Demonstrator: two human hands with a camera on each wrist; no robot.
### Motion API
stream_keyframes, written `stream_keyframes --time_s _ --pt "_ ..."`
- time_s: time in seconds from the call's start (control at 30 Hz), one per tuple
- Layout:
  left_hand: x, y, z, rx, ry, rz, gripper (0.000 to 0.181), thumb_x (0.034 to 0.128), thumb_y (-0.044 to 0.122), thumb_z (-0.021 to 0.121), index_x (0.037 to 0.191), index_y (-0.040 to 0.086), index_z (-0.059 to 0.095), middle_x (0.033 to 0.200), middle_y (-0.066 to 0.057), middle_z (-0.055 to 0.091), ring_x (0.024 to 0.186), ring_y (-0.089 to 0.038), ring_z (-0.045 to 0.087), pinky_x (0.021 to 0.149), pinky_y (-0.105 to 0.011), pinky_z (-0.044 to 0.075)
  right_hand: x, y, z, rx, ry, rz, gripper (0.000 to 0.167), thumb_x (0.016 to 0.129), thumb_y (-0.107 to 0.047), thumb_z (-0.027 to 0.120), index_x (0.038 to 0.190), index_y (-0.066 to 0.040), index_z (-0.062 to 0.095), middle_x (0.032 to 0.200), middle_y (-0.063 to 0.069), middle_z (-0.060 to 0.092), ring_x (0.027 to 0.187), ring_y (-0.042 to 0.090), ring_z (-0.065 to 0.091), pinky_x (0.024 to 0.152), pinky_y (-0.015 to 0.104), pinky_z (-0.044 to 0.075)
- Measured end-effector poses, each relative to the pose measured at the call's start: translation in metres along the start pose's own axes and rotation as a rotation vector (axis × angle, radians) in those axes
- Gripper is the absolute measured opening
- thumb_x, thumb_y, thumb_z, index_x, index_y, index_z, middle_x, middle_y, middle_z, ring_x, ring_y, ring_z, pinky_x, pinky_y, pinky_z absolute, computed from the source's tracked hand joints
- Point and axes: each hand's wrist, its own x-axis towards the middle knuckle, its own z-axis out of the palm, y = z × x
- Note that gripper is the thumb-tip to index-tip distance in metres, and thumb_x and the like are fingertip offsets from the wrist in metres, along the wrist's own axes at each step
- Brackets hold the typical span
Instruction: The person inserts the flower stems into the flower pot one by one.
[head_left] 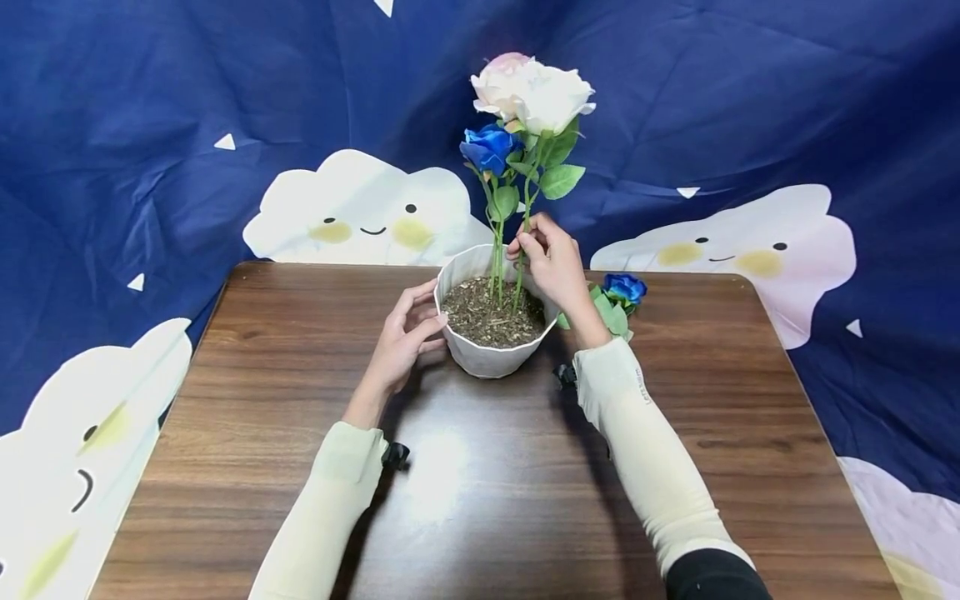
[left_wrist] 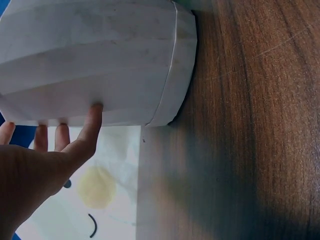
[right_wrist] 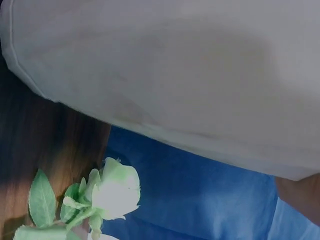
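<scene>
A white faceted pot (head_left: 491,360) filled with brown soil (head_left: 480,321) stands at the table's far side. Upright in it are a blue rose (head_left: 491,150), a white rose (head_left: 555,96) and a pale pink one (head_left: 498,83). My right hand (head_left: 555,262) pinches a green stem above the soil, on the pot's right side. Fingers of my left hand (head_left: 401,337) rest against the pot's left side; the left wrist view shows the fingertips (left_wrist: 95,112) touching its wall (left_wrist: 100,60). In the right wrist view the pot (right_wrist: 165,75) hides most of my right hand (right_wrist: 302,200).
Right of the pot, partly behind my right forearm, another blue rose (head_left: 625,287) with green leaves lies on the brown table (head_left: 315,333). The right wrist view shows a whitish-green rose (right_wrist: 117,192) beside the pot. Beyond the table hangs a blue cloth (head_left: 187,67) with clouds.
</scene>
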Motion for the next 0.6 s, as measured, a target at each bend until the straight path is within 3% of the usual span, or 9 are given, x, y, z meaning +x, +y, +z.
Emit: stream_keyframes --time_s 0.1,0.23,0.5,0.6 --pt "0.001 0.001 0.0 0.004 -0.004 -0.004 0.058 0.0952 0.008 0.065 0.15 0.014 0.047 0.146 -0.014 0.046 0.123 -0.033 0.052 0.094 -0.065 0.049 0.0 -0.001 -0.002 -0.084 -0.004 -0.004 0.011 0.105 -0.01 0.056 0.098 -0.003 0.06 0.09 0.009 0.075 0.083 0.021 0.074 0.061 0.022 0.05" --pt "0.0 -0.001 0.0 0.002 -0.002 -0.006 0.058 0.0951 0.008 0.064 0.15 0.015 0.047 0.146 -0.015 0.046 0.123 -0.033 0.051 0.095 -0.067 0.047 0.0 -0.001 -0.002 -0.106 -0.02 0.023 0.011 0.105 -0.012 0.056 0.099 -0.004 0.061 0.091 0.008 0.076 0.085 0.022 0.074 0.06 0.021 0.048" --pt "0.001 -0.002 0.001 0.014 -0.002 0.001 0.058 0.0962 0.006 0.062 0.151 0.012 0.045 0.148 -0.014 0.045 0.121 -0.031 0.051 0.094 -0.065 0.049 -0.002 -0.003 -0.007 0.013 0.006 0.113 0.015 0.104 -0.014 0.059 0.108 -0.002 0.065 0.098 0.01 0.076 0.094 0.03 0.072 0.076 0.036 0.061" --pt "0.001 -0.001 0.001 0.014 -0.001 0.002 0.058 0.096 0.006 0.063 0.151 0.013 0.045 0.148 -0.014 0.045 0.121 -0.031 0.052 0.094 -0.066 0.049 -0.006 -0.004 -0.014 -0.001 0.051 0.108 0.023 0.1 -0.016 0.066 0.117 -0.001 0.067 0.105 0.013 0.076 0.097 0.029 0.072 0.083 0.034 0.059"
